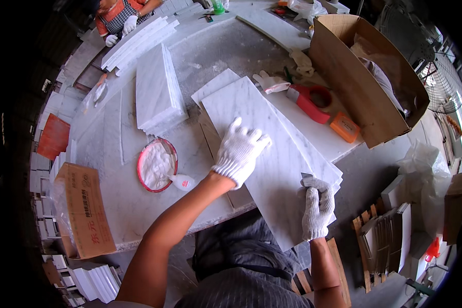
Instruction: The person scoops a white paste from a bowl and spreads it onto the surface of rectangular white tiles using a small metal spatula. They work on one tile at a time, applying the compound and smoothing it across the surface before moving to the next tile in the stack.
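A long white marble slab with grey veins (241, 105) lies at a slant on top of other slabs, its near end jutting past the table edge toward my body. My left hand (239, 154), in a white knitted glove, rests on its upper face with the fingers spread. At the slab's right edge, my right hand (317, 208), gloved too, is closed around a small flat metal scraper (307, 179); its handle is hidden by the fingers. Left of my left forearm sits a red-rimmed bowl (139, 165) of white paste, with a small white bottle-like item (184, 183) against its rim.
Stacked marble slabs (156, 90) stand beyond the bowl. Rightward lie a loose glove (270, 82), a red tape dispenser (313, 102), an orange box (345, 127) and a large open carton (344, 66). Another carton (90, 210) is at left. A co-worker's gloved hand (130, 24) touches slabs.
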Tool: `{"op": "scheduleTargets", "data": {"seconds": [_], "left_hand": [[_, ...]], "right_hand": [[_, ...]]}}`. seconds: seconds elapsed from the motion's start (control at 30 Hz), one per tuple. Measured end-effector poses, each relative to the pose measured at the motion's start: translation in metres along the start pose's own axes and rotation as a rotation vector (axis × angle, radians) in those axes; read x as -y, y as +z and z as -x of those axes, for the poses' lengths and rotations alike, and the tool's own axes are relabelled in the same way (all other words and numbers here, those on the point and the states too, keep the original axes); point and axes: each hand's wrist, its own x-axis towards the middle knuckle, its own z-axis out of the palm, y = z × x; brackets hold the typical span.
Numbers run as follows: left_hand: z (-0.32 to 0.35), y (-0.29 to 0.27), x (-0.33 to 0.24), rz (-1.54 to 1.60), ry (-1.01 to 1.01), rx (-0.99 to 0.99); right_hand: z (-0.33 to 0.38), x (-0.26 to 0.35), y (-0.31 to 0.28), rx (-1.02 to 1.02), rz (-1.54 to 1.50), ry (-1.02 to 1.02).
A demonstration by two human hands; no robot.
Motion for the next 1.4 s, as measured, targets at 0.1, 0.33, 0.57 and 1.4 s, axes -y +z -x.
{"op": "scheduleTargets", "data": {"seconds": [0.1, 0.33, 0.57, 1.4], "left_hand": [[-0.037, 0.017, 0.005, -0.07, 0.026, -0.039], [-0.013, 0.012, -0.008, -0.067, 0.04, -0.042], [0.075, -0.011, 0.013, -0.05, -0.409, -0.154], [0.141, 0.032, 0.015, 0.583, -0.963, -0.355]], "right_hand": [[0.0, 0.0, 0.0, 0.004, 0.0, 0.017], [-0.001, -0.005, -0.008, -0.018, 0.017, -0.066], [0.0, -0.006, -0.002, -0.036, 0.001, -0.026], [0.037, -0.011, -0.071, -0.196, 0.306, 0.067]]}}
